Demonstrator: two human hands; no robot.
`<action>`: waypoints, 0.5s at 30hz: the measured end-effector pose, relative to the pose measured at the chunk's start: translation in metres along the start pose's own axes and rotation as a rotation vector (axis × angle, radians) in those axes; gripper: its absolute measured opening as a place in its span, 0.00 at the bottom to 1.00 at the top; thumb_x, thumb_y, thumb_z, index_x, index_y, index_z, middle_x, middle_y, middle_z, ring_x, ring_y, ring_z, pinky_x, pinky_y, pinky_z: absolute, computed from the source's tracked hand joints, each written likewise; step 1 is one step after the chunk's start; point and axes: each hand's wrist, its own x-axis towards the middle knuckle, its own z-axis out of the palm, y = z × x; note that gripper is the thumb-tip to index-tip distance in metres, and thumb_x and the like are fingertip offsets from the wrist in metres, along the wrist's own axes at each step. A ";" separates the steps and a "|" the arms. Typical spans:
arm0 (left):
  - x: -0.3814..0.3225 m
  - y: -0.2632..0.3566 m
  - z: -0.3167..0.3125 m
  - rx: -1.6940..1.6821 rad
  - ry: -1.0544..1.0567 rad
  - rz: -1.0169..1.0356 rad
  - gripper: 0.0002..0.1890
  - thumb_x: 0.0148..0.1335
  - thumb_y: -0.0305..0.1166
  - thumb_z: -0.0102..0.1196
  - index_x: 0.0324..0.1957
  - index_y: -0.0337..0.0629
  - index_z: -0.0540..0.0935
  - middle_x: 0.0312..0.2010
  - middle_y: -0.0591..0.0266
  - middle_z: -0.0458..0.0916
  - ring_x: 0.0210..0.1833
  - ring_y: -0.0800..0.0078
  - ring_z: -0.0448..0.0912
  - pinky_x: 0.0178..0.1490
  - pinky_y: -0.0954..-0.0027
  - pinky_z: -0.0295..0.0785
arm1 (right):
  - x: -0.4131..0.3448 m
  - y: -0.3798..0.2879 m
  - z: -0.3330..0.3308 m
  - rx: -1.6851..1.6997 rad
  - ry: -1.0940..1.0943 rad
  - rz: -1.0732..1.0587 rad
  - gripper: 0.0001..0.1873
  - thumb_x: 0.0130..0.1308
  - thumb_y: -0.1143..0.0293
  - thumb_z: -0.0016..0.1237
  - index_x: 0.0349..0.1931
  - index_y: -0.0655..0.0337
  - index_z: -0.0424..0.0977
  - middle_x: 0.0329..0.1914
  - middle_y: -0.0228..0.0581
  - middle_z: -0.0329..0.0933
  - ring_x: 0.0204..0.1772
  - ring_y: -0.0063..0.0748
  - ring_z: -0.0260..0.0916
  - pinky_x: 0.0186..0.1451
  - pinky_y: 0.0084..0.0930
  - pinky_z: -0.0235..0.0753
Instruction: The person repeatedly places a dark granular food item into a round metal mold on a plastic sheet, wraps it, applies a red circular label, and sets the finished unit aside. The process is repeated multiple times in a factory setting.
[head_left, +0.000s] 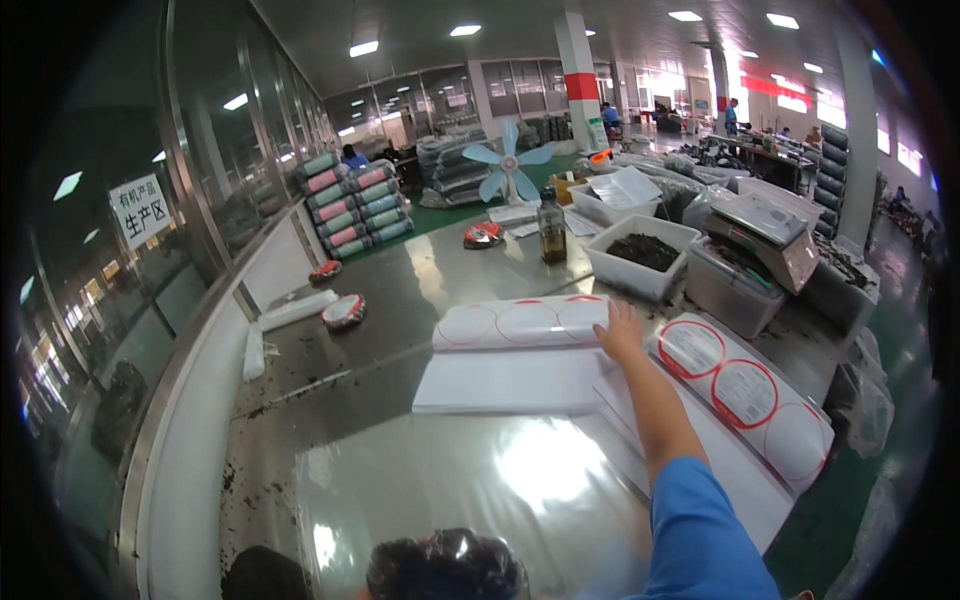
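My right hand (622, 328) reaches forward and touches the right end of a curled stack of label sheets (517, 324). Its thumb and fingers lie at the edge; whether they pinch the paper is not plain. Round labels with red rims show on the curl, above flat white backing paper (510, 382). My left hand is out of view. At the bottom edge, close to my body, sits a dark bundle in clear plastic (448, 562). Right of my forearm lies a second curled stack of round labels (739, 390), bearing print.
A metal table (390, 337) carries several wrapped round packs, one with a white label (343, 311). Beyond stand a bottle (553, 232), a white bin of dark dried material (645, 259), a scale (765, 232) on a plastic tub (731, 289) and a fan (510, 161). A glass partition runs along the left.
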 end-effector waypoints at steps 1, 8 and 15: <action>-0.005 -0.004 0.002 -0.016 0.010 -0.037 0.29 0.54 0.21 0.62 0.60 0.36 0.73 0.49 0.62 0.78 0.51 0.69 0.76 0.58 0.64 0.70 | 0.003 0.001 0.010 -0.006 -0.011 0.027 0.38 0.66 0.48 0.50 0.71 0.58 0.59 0.74 0.54 0.59 0.79 0.58 0.45 0.77 0.49 0.51; -0.010 -0.020 0.012 -0.154 0.067 -0.155 0.31 0.56 0.22 0.63 0.63 0.35 0.70 0.54 0.58 0.77 0.56 0.64 0.75 0.63 0.62 0.68 | 0.006 0.019 0.040 0.150 -0.158 -0.120 0.30 0.75 0.51 0.35 0.67 0.63 0.64 0.65 0.45 0.74 0.78 0.49 0.52 0.79 0.53 0.45; 0.004 -0.021 0.024 -0.214 0.023 -0.150 0.35 0.56 0.19 0.61 0.67 0.35 0.67 0.59 0.57 0.74 0.61 0.62 0.72 0.67 0.61 0.65 | 0.021 0.057 0.047 1.066 -0.248 0.048 0.25 0.77 0.57 0.38 0.63 0.66 0.69 0.56 0.48 0.78 0.63 0.39 0.71 0.70 0.43 0.65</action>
